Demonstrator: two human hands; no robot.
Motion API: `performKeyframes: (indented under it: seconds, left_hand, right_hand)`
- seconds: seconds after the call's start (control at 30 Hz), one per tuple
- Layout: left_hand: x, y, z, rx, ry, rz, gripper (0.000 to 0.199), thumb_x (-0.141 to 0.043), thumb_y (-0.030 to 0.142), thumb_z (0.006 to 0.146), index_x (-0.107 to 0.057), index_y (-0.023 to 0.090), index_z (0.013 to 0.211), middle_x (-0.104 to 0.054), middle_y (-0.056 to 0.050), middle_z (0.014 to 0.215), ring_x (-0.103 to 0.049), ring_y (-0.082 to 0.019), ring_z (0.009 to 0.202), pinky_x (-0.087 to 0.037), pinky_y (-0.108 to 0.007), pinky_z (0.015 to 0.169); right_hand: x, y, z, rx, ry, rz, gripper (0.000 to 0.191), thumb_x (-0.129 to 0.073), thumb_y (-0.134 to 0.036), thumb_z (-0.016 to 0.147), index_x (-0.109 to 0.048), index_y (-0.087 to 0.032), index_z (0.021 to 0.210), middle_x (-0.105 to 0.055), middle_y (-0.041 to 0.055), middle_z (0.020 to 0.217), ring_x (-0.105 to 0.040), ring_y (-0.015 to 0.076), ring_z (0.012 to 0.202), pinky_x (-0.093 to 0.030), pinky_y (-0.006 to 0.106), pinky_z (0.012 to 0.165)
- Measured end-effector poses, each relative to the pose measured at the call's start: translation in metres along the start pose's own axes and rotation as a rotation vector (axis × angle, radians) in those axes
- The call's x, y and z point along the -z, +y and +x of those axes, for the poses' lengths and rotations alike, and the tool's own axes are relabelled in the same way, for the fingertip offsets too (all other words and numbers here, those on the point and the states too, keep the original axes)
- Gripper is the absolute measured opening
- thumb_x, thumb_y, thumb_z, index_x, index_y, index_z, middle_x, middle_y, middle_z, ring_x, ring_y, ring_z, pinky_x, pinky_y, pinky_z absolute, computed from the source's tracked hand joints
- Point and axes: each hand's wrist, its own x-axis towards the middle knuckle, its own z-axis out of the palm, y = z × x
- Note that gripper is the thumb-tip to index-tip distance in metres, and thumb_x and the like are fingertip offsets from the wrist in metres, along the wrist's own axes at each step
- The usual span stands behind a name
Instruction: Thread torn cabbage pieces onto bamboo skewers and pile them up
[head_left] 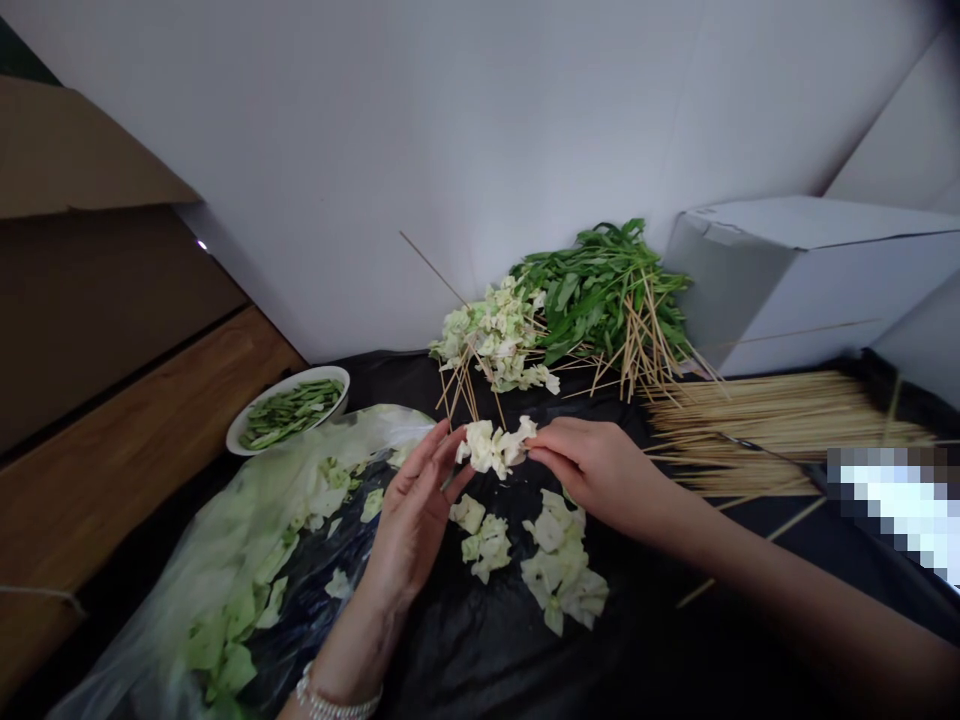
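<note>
A bunched row of pale cabbage pieces point(491, 447) is held up between my two hands, above the black sheet. My right hand point(592, 465) pinches its right end between thumb and fingers; any stick inside is hidden by the leaves. My left hand point(416, 505) has its fingers stretched out and apart, its fingertips against or very close to the left end. Below lie a small group of cabbage pieces point(486, 545) and a larger group point(564, 570). To the left, loose cabbage leaves point(232, 640) lie in a clear plastic bag point(165, 570).
Skewered cabbage point(491, 330) and skewered green leaves point(592, 290) are piled against the wall. Many bare bamboo sticks point(772, 415) lie at the right, before a white box point(840, 280). A white bowl point(341, 398) of cut green vegetables stands left; a cardboard box point(90, 150) is beyond.
</note>
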Motion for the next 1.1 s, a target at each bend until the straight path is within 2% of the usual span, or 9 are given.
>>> performKeyframes:
  seconds: [0.1, 0.17, 0.23, 0.47, 0.67, 0.77, 0.87, 1.03, 1.1]
  left_hand:
    - [0.004, -0.005, 0.003, -0.007, 0.129, 0.058, 0.024, -0.079, 0.031, 0.074, -0.078, 0.022, 0.095, -0.076, -0.003, 0.1, -0.066, -0.014, 0.092, -0.052, -0.021, 0.079]
    - [0.006, -0.008, 0.004, -0.007, 0.152, 0.093, 0.021, -0.085, 0.029, 0.067, -0.078, 0.02, 0.084, -0.075, 0.0, 0.083, -0.064, -0.009, 0.075, -0.05, -0.017, 0.07]
    - [0.007, -0.01, 0.005, -0.002, 0.14, 0.112, 0.021, -0.087, 0.028, 0.063, -0.078, 0.019, 0.081, -0.073, 0.001, 0.075, -0.061, -0.008, 0.066, -0.049, -0.016, 0.065]
    - [0.006, -0.013, 0.004, -0.003, 0.132, 0.205, 0.024, -0.087, 0.031, 0.062, -0.076, 0.018, 0.079, -0.072, 0.0, 0.073, -0.06, -0.01, 0.066, -0.047, -0.02, 0.067]
    - [0.007, -0.017, 0.001, -0.03, 0.098, 0.269, 0.022, -0.082, 0.031, 0.07, -0.073, 0.018, 0.084, -0.069, 0.001, 0.074, -0.058, -0.01, 0.067, -0.046, -0.019, 0.066]
    - [0.007, -0.012, 0.002, -0.101, 0.122, 0.234, 0.02, -0.08, 0.031, 0.073, -0.07, 0.018, 0.084, -0.068, 0.001, 0.075, -0.058, -0.009, 0.066, -0.047, -0.018, 0.065]
    - [0.007, -0.003, 0.006, -0.183, 0.195, 0.145, 0.023, -0.082, 0.032, 0.069, -0.069, 0.019, 0.083, -0.068, 0.001, 0.079, -0.06, -0.009, 0.071, -0.05, -0.019, 0.069]
    - [0.008, 0.007, 0.013, -0.22, 0.272, 0.054, 0.028, -0.088, 0.03, 0.061, -0.07, 0.019, 0.08, -0.067, 0.002, 0.081, -0.059, -0.007, 0.067, -0.05, -0.016, 0.065]
    - [0.007, 0.007, 0.012, -0.233, 0.276, 0.037, 0.028, -0.088, 0.029, 0.061, -0.069, 0.019, 0.079, -0.066, 0.003, 0.08, -0.058, -0.007, 0.067, -0.05, -0.016, 0.064]
  right_hand:
    - [-0.002, -0.001, 0.0, 0.024, -0.019, 0.013, 0.022, -0.048, -0.023, 0.097, -0.068, -0.017, 0.092, -0.066, 0.0045, 0.085, -0.06, 0.0161, 0.08, -0.043, 0.027, 0.074]
    - [-0.002, -0.002, 0.0, 0.034, -0.037, 0.015, 0.022, -0.048, -0.023, 0.097, -0.069, -0.017, 0.091, -0.066, 0.0041, 0.084, -0.06, 0.0159, 0.079, -0.043, 0.027, 0.074]
    - [-0.002, -0.004, 0.0, 0.035, -0.051, 0.012, 0.023, -0.048, -0.023, 0.097, -0.069, -0.017, 0.091, -0.066, 0.0042, 0.085, -0.061, 0.0159, 0.079, -0.043, 0.027, 0.074]
    - [-0.004, -0.005, -0.002, 0.033, -0.087, -0.031, 0.025, -0.045, -0.021, 0.097, -0.07, -0.016, 0.091, -0.065, 0.005, 0.083, -0.06, 0.0163, 0.077, -0.043, 0.028, 0.072]
    - [-0.006, -0.006, -0.001, 0.034, -0.107, -0.052, 0.027, -0.044, -0.021, 0.098, -0.07, -0.017, 0.094, -0.066, 0.0053, 0.085, -0.06, 0.0164, 0.079, -0.043, 0.028, 0.073]
    - [0.008, -0.004, 0.001, 0.059, -0.127, -0.087, 0.025, -0.045, -0.025, 0.099, -0.069, -0.018, 0.097, -0.067, 0.0051, 0.088, -0.061, 0.0171, 0.082, -0.042, 0.028, 0.073]
    - [0.032, 0.005, 0.003, 0.043, -0.117, -0.178, 0.024, -0.046, -0.021, 0.098, -0.069, -0.02, 0.095, -0.069, 0.0051, 0.092, -0.061, 0.0177, 0.085, -0.041, 0.029, 0.075]
    - [0.062, 0.03, 0.003, -0.022, -0.054, -0.641, 0.02, -0.05, -0.01, 0.089, -0.066, -0.018, 0.08, -0.07, 0.0078, 0.083, -0.061, 0.0238, 0.084, -0.035, 0.035, 0.073]
    - [0.067, 0.037, 0.004, -0.063, -0.035, -0.73, 0.022, -0.048, -0.009, 0.089, -0.065, -0.018, 0.079, -0.07, 0.0078, 0.08, -0.061, 0.0234, 0.079, -0.035, 0.035, 0.071]
